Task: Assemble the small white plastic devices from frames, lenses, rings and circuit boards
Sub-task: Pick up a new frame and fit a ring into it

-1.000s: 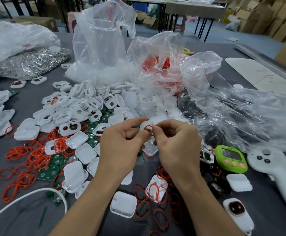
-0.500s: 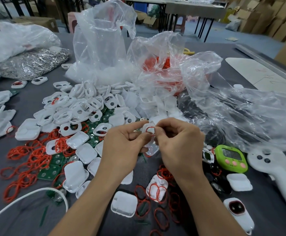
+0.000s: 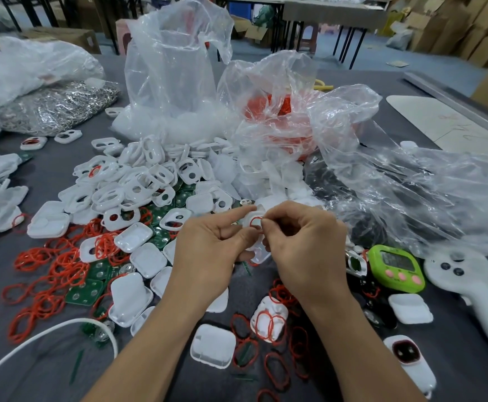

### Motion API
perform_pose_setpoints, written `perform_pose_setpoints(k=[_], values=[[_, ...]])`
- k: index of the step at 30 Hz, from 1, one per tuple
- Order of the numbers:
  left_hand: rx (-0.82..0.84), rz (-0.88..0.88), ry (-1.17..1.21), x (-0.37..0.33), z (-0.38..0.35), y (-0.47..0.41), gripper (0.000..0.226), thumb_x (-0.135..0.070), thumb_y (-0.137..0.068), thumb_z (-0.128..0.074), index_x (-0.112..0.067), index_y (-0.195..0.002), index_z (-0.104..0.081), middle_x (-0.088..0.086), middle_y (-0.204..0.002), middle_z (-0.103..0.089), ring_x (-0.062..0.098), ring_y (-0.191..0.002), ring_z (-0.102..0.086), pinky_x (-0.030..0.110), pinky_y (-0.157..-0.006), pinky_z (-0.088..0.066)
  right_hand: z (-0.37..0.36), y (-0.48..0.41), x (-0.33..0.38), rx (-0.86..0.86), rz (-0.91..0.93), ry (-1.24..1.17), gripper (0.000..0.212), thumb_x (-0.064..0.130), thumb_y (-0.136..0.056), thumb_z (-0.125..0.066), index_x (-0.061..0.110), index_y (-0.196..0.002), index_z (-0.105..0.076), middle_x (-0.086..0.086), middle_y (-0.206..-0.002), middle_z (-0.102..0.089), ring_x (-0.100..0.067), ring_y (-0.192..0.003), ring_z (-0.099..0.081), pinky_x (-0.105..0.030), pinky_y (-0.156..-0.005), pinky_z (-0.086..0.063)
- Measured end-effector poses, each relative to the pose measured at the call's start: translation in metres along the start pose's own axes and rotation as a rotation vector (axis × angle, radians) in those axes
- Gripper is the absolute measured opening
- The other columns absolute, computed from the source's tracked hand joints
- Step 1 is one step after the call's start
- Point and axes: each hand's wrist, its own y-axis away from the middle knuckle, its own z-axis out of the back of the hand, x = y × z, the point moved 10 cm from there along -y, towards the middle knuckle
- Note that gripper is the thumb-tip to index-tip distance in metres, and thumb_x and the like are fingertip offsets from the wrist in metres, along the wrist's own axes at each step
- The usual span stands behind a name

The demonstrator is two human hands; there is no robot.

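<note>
My left hand (image 3: 208, 250) holds a small white plastic frame (image 3: 251, 219) between thumb and fingers above the table. My right hand (image 3: 303, 245) pinches a thin red ring (image 3: 256, 221) against the frame's opening. The lower part of the frame is hidden behind my fingers. A heap of white frames (image 3: 138, 181) lies behind my hands. Loose red rings (image 3: 48, 274) and green circuit boards (image 3: 86, 294) are scattered to the left. White lens caps (image 3: 213, 345) lie near my forearms.
Clear plastic bags (image 3: 411, 187) rise behind and to the right. A green timer (image 3: 396, 268) and a white controller (image 3: 475, 288) sit at right. An assembled device (image 3: 411, 361) lies lower right. A white cable (image 3: 48, 335) curves at lower left. Shiny metal parts (image 3: 57, 108) are piled far left.
Both hands have stayed in place with the frame. My right fingers have shifted slightly along the red ring at the frame's opening.
</note>
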Motion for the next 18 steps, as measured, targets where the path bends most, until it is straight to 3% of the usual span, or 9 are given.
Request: perform_pose_setpoints(k=[5,10,12,14,16,18], values=[[0.004,0.018,-0.009,0.002,-0.002,0.002,0.029,-0.006,-0.091,-0.075,-0.029,-0.108,-0.08,0.007,-0.079,-0.08,0.029,-0.074,-0.078,0.058,-0.079,-0.062,-0.002,0.008,0.016,-0.053,0.083,0.166,0.016,0.012,-0.084,-0.082,0.018,-0.074,-0.071,0.005,-0.059,-0.067,-0.014,-0.053,-0.059,-0.028,-0.06,-0.044],[0.004,0.013,-0.011,-0.001,-0.002,0.003,0.027,-0.003,-0.09,-0.075,-0.022,-0.109,-0.081,0.017,-0.073,-0.076,0.034,-0.073,-0.076,0.051,-0.074,-0.065,-0.003,0.014,0.023,-0.102,0.122,0.253,0.012,0.011,-0.083,-0.08,0.019,-0.081,-0.072,0.006,-0.062,-0.067,-0.016,-0.053,-0.056,-0.023,-0.058,-0.036],[-0.004,0.014,-0.021,-0.001,-0.003,0.003,0.029,0.0,-0.09,-0.073,-0.022,-0.107,-0.082,0.012,-0.069,-0.076,0.035,-0.069,-0.075,0.05,-0.073,-0.065,-0.003,0.015,0.027,-0.121,0.146,0.285,0.009,0.013,-0.082,-0.076,0.02,-0.086,-0.074,0.005,-0.064,-0.069,-0.016,-0.054,-0.059,-0.019,-0.056,-0.033],[-0.04,0.018,-0.026,-0.001,0.0,0.002,0.029,0.001,-0.089,-0.073,-0.023,-0.103,-0.083,0.009,-0.064,-0.073,0.025,-0.061,-0.072,0.053,-0.072,-0.064,-0.005,0.016,0.029,-0.131,0.15,0.286,0.01,0.014,-0.081,-0.075,0.021,-0.088,-0.076,0.006,-0.064,-0.07,-0.014,-0.054,-0.06,-0.021,-0.055,-0.038],[-0.081,0.016,-0.017,-0.002,0.006,0.001,0.027,-0.001,-0.088,-0.075,-0.024,-0.101,-0.083,0.017,-0.065,-0.071,0.033,-0.064,-0.072,0.055,-0.072,-0.064,-0.006,0.015,0.024,-0.126,0.1,0.208,0.01,0.015,-0.082,-0.076,0.022,-0.089,-0.078,0.007,-0.066,-0.072,-0.011,-0.062,-0.064,-0.016,-0.057,-0.041],[-0.112,0.013,0.021,-0.004,0.012,-0.001,0.027,0.0,-0.088,-0.074,-0.023,-0.098,-0.084,0.017,-0.072,-0.075,0.038,-0.075,-0.075,0.046,-0.067,-0.065,-0.007,0.01,0.01,-0.08,-0.004,0.025,0.012,0.014,-0.084,-0.08,0.025,-0.089,-0.081,0.012,-0.072,-0.075,-0.002,-0.067,-0.069,-0.012,-0.065,-0.05]])
